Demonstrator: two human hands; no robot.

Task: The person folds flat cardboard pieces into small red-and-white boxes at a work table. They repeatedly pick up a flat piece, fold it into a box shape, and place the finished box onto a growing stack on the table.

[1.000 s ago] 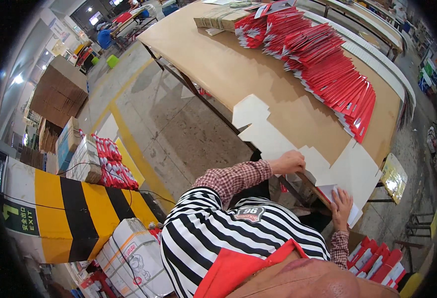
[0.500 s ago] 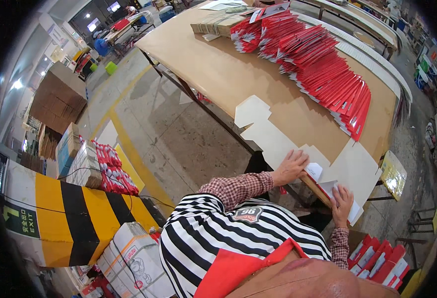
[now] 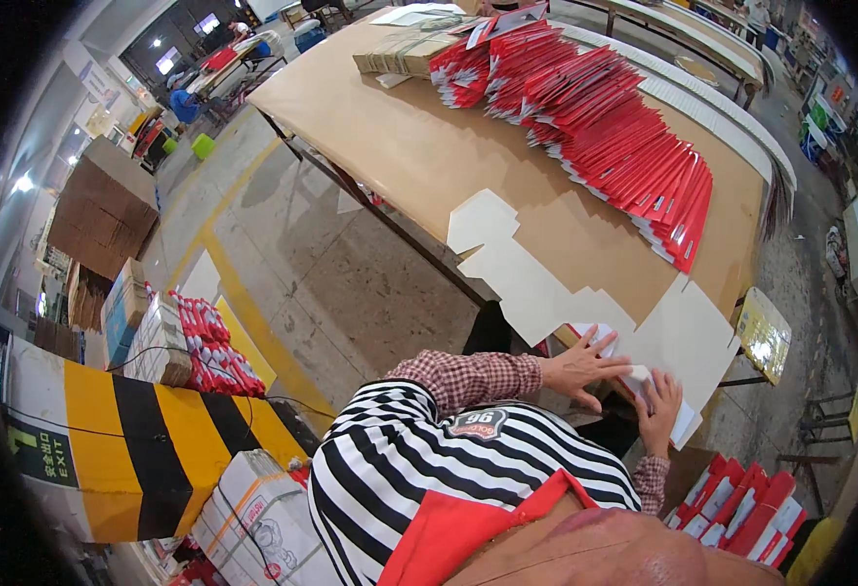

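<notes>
As seen from the head camera, looking down over a striped shirt:

Left hand (image 3: 580,366): fingers spread wide, palm down, pressed flat on the white die-cut carton blank (image 3: 585,293); grips nothing.

Right hand (image 3: 658,410): fingers loosely extended, laid on the blank's near end just beside the left hand; whether a flap is pinched cannot be told.

Blank, position: flat on the brown worktable (image 3: 419,156), at its near edge, white face up.

Blank, long axis: runs along the table edge, from the notched far-left end to the broad panel at the near right under the hands.

Blank, handling (judged): light, thin, stiff only across panels, bends readily at scores; likely slides on the smooth table top; creases if pressed off a score. Best held by edges or a flap, or pinned flat by palm.

Surroundings: fanned row of red flat cartons (image 3: 634,146) farther across the table, well apart; more red cartons (image 3: 741,503) below right; yellow-and-black striped pillar (image 3: 126,430) at left.
</notes>
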